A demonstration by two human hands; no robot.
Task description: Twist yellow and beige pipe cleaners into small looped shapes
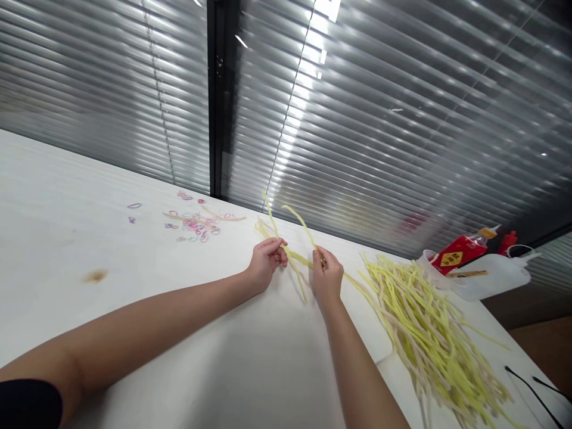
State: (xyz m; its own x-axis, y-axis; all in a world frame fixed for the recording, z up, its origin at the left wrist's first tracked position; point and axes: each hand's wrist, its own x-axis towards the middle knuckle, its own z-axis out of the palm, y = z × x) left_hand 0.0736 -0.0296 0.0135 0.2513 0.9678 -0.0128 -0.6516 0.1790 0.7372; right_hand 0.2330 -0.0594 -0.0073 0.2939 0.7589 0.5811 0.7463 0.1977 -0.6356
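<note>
My left hand (267,262) is closed, its thumb and fingertips pinching thin yellow strands (297,257). To its right, my right hand (328,273) is curled around the same strands, and one strand end arches up above it. The strands look like soft cord or fuzzy craft stems; I cannot tell which. They stretch between both hands over the white table, with loose ends beyond the left fingers. From my right hand a yellow length trails toward a large heap of yellow and beige strands (429,322). A small brownish object shows at my right fingertips, too small to name.
Small coloured loops (196,225), like rubber bands, are scattered at the left with beige strips among them. At the right back stand a red bottle (462,251) and translucent white containers (487,279). Thin black rods (531,390) lie lower right. Blinds (379,119) border the table (147,262).
</note>
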